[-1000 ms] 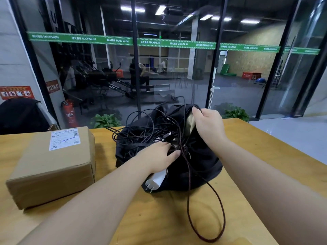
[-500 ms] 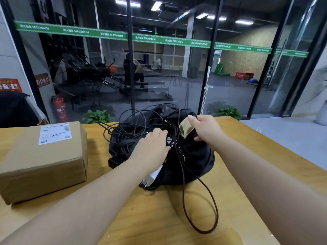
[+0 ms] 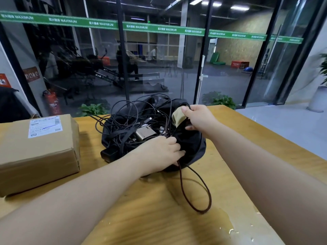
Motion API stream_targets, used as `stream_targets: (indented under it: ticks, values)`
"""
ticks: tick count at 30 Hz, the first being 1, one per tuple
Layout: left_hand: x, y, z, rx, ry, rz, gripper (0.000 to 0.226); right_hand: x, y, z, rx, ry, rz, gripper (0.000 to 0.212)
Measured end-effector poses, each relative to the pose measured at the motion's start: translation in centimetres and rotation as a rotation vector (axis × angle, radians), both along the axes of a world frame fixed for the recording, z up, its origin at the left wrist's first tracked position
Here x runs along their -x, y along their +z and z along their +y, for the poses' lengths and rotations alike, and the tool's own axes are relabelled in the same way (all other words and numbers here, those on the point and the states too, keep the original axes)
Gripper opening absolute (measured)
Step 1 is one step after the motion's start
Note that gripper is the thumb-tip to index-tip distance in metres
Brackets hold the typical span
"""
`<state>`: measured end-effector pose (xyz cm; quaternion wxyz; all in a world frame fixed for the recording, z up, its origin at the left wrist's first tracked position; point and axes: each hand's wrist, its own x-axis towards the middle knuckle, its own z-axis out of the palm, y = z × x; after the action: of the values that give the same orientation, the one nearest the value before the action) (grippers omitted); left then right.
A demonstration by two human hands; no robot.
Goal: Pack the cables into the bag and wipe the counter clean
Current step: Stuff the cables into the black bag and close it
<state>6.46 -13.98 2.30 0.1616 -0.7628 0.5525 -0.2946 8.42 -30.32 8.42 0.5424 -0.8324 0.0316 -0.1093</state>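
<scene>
Cables (image 3: pixel 131 119) lie in a dark tangle on the black bag (image 3: pixel 191 145), at the middle of the tabletop (image 3: pixel 238 138); many loops stand out above the opening, and one brown loop (image 3: pixel 196 190) trails toward the near edge. The right hand (image 3: pixel 198 117) pinches the bag's rim with a tan label. The left hand (image 3: pixel 162 154) presses closed on cables at the near rim. Packing looks about half done. A wet spill (image 3: pixel 228 221) at near right is not wiped. A cardboard box (image 3: pixel 37 149) stands left.

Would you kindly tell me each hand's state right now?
Left hand: shut on dark tangled cables.
Right hand: shut on black fabric bag rim.
</scene>
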Motion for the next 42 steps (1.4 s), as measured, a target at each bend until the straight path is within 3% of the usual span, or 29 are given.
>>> stream_targets:
  ticks: [3,7,10,15,21,24,28,31,34,36,38,40,42]
  values:
    - [-0.7,0.1,0.6,0.136,-0.005,0.077,0.035,0.0,-0.4,-0.5,-0.016,0.012,0.018,0.024]
    - [-1.6,1.3,1.7,0.389,0.035,0.183,0.021,-0.3,-1.0,-1.2,-0.007,0.000,0.037,0.040]
    - [-1.8,2.4,2.3,0.549,0.166,0.159,0.023,-0.2,-1.2,-1.5,0.023,0.012,0.019,0.034]
    - [-3.2,3.9,3.5,0.545,0.329,0.097,0.035,-0.2,-1.3,-2.1,-0.015,0.028,0.031,0.028]
    - [-4.8,5.5,5.9,0.616,0.668,0.023,0.046,-0.2,-1.7,-2.6,0.005,0.007,0.052,0.029]
    - [-4.5,5.7,4.5,0.539,0.770,0.013,0.051,-0.1,-1.7,-2.6,0.010,0.009,0.056,0.030]
    - [-3.2,4.0,-1.0,0.409,0.727,0.041,0.043,0.1,-1.1,-1.6,0.004,-0.019,0.024,0.030]
    - [-3.7,1.2,-4.1,0.193,0.682,0.357,0.030,0.1,-0.1,-0.4,0.123,-0.076,-0.048,0.031]
    - [-4.4,1.3,-3.8,0.077,0.646,0.644,0.042,0.0,0.0,0.0,0.215,-0.096,-0.090,0.033]
    - [-3.9,2.9,-2.6,0.189,0.630,0.809,0.041,0.0,-0.2,-0.2,0.227,-0.121,-0.076,0.026]
    - [-2.7,5.2,-0.8,0.361,0.550,0.890,0.029,0.3,-0.3,-0.4,0.172,-0.133,-0.018,0.005]
    - [-1.3,6.9,1.6,0.679,0.462,0.896,0.032,0.5,-0.6,-0.6,0.194,-0.117,-0.014,0.033]
    - [-0.8,7.2,4.5,1.097,0.406,0.729,0.028,0.9,-0.9,-0.4,0.433,-0.091,-0.078,0.055]
